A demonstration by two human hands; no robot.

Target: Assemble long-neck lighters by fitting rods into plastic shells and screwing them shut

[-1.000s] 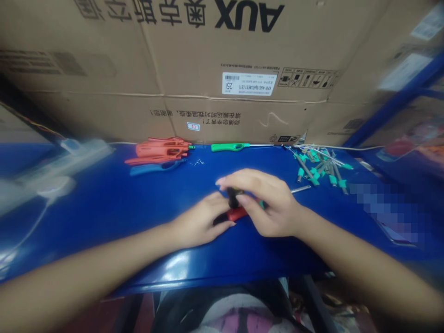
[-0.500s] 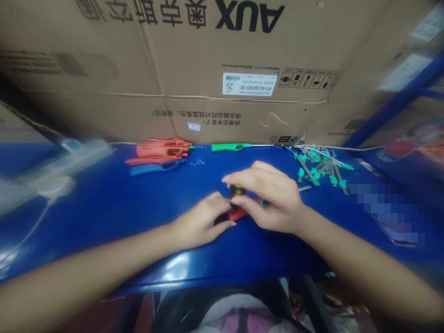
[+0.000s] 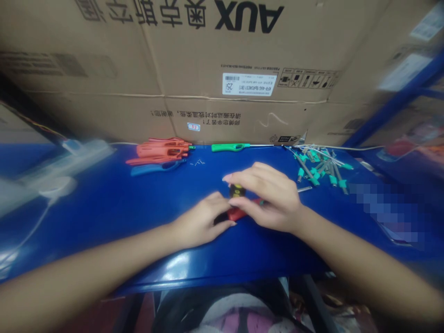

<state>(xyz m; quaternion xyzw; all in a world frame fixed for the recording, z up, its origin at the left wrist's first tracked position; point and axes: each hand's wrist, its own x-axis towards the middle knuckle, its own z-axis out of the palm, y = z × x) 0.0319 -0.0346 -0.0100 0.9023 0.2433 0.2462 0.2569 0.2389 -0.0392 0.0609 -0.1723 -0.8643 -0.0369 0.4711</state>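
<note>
On the blue table, a red long-nosed lighter (image 3: 236, 213) lies under both hands, its metal tube (image 3: 305, 188) pointing off to the right. My left hand (image 3: 204, 219) is closed on the handle end of the lighter. My right hand (image 3: 270, 196) pinches a short black and yellow screwdriver (image 3: 237, 190) between thumb and fingers. It stands roughly upright over the lighter's body, and its tip is hidden by the hand. A few tiny screws (image 3: 197, 163) lie behind the hands.
Red lighter shells (image 3: 163, 150) are piled at the back left beside a blue shell (image 3: 152, 168). A green lighter (image 3: 229, 147) lies along the cardboard wall (image 3: 166, 69). Metal tubes with green ends (image 3: 319, 166) are heaped back right. A white power strip (image 3: 69, 162) sits left.
The thumb and fingers of my right hand have shifted slightly around the screwdriver, whose handle has turned a little. My left hand and the lighter stay in place.
</note>
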